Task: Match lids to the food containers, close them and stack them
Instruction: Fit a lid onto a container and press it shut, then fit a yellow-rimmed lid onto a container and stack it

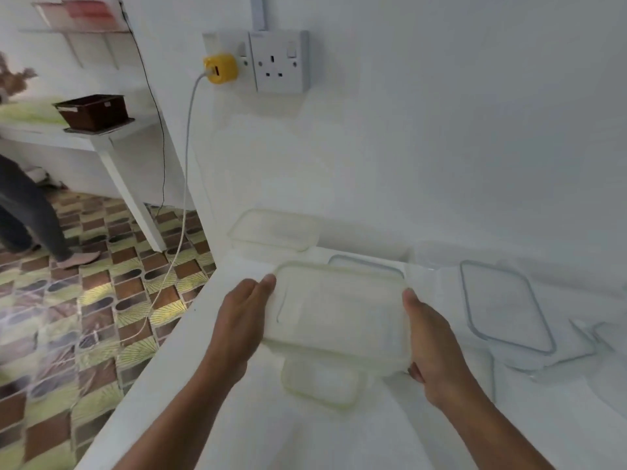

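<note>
A large clear rectangular container (339, 317) with a yellowish rim is held above the white table, my left hand (242, 317) on its left side and my right hand (429, 344) on its right side. Below it, near the table's front, lies a small yellow-rimmed lid or container (320, 385), partly hidden. A second clear container (271, 230) stands behind against the wall. A grey-rimmed lid (505, 303) lies to the right. Another grey-rimmed piece (366, 262) peeks out behind the held container.
The white table (210, 385) ends at its left edge over a patterned floor. A yellow charger (220, 68) with a white cable hangs from wall sockets above. More clear lids (583, 340) lie at the far right. A person's legs (30, 212) stand at the left.
</note>
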`<move>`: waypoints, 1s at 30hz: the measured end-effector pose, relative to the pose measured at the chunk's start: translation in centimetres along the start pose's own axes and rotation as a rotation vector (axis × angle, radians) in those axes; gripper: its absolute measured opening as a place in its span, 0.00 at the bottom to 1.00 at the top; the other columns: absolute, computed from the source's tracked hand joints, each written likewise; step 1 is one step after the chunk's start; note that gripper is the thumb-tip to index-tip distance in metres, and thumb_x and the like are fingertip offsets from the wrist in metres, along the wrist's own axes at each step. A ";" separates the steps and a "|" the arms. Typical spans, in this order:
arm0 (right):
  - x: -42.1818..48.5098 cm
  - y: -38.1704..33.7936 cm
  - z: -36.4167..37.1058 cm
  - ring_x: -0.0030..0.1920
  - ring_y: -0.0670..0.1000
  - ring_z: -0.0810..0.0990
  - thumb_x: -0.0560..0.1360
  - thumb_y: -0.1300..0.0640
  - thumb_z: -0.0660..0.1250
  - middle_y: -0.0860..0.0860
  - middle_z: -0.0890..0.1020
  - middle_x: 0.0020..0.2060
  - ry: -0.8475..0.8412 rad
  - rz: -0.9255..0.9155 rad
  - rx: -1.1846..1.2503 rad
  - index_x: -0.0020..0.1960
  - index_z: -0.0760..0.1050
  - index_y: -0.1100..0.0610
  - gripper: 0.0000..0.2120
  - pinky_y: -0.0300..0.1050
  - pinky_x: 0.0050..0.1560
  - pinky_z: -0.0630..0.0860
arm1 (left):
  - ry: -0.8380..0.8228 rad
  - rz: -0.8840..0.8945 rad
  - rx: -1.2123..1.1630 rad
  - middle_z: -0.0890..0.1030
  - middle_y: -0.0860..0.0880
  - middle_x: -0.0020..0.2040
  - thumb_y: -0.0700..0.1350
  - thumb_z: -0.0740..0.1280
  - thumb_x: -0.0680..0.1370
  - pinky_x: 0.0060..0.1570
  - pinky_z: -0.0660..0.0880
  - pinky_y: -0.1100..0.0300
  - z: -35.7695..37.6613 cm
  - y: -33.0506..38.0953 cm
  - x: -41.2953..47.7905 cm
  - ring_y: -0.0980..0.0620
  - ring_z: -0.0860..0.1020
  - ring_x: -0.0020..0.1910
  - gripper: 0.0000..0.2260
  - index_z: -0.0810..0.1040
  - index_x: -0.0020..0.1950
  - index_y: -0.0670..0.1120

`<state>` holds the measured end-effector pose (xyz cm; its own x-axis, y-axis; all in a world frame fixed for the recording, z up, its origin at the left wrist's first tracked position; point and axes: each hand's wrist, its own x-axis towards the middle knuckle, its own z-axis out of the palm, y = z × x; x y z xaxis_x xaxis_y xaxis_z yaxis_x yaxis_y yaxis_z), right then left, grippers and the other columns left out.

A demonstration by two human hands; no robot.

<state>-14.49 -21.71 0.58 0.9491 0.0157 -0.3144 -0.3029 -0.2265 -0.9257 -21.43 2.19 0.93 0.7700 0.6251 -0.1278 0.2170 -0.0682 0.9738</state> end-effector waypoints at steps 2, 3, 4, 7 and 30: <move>3.0 -2.2 3.2 0.27 0.49 0.68 0.73 0.29 0.56 0.49 0.71 0.30 -0.016 -0.031 0.010 0.43 0.75 0.53 0.28 0.41 0.30 0.61 | 0.012 0.016 -0.012 0.73 0.48 0.39 0.61 0.66 0.79 0.37 0.63 0.54 -0.9 0.9 4.2 0.48 0.70 0.38 0.21 0.74 0.44 0.42; 4.4 -3.6 4.8 0.25 0.49 0.66 0.76 0.31 0.57 0.49 0.70 0.29 -0.020 -0.040 0.023 0.42 0.74 0.53 0.25 0.41 0.28 0.61 | 0.018 0.024 -0.018 0.73 0.47 0.39 0.59 0.66 0.80 0.36 0.63 0.55 -1.3 1.6 6.2 0.48 0.69 0.38 0.20 0.74 0.45 0.42; 5.7 -4.9 6.4 0.24 0.49 0.66 0.79 0.34 0.57 0.50 0.69 0.28 -0.024 -0.047 0.035 0.42 0.73 0.54 0.24 0.41 0.28 0.62 | 0.028 0.024 -0.014 0.72 0.47 0.40 0.58 0.65 0.81 0.36 0.62 0.56 -1.6 2.2 8.4 0.48 0.69 0.38 0.18 0.75 0.45 0.42; 9.3 -8.5 10.4 0.26 0.52 0.68 0.80 0.36 0.57 0.51 0.72 0.31 -0.032 -0.040 0.052 0.45 0.75 0.56 0.24 0.42 0.29 0.64 | 0.055 -0.004 -0.002 0.71 0.47 0.39 0.56 0.65 0.80 0.33 0.60 0.57 -2.6 4.1 14.3 0.49 0.65 0.34 0.14 0.75 0.46 0.45; 19.8 -10.3 20.8 0.45 0.57 0.78 0.73 0.30 0.52 0.57 0.79 0.46 0.012 0.034 0.004 0.54 0.77 0.59 0.34 0.51 0.45 0.72 | -0.070 -0.128 0.035 0.68 0.47 0.34 0.59 0.68 0.79 0.31 0.60 0.57 -4.5 3.4 29.1 0.50 0.62 0.29 0.17 0.78 0.50 0.45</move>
<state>5.62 1.18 -0.48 0.9393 -0.0040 -0.3429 -0.3352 -0.2228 -0.9154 -1.04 23.65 1.40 0.7742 0.5748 -0.2649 0.3363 -0.0190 0.9416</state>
